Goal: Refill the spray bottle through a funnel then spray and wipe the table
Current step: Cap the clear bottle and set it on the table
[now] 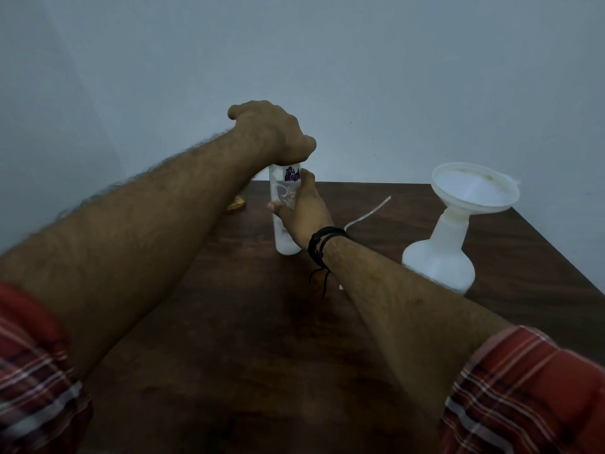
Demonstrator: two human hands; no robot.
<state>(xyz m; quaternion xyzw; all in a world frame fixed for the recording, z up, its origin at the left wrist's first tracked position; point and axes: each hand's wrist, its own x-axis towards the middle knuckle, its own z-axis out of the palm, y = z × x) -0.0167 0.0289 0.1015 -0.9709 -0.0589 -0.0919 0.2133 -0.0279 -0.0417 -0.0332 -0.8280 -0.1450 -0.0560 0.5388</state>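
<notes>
Bottle [284, 211] upright: left hand [271, 132] atop, prob. cap; right hand [302, 208] mid-body.

Both hands [271, 132] grip upright water bottle [284, 211].

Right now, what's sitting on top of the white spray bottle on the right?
A white funnel stands upright in the neck of the spray bottle, its wide mouth open upward. The funnel's spout is hidden inside the neck, and the bottle's fill level cannot be told through the cloudy plastic.
</notes>
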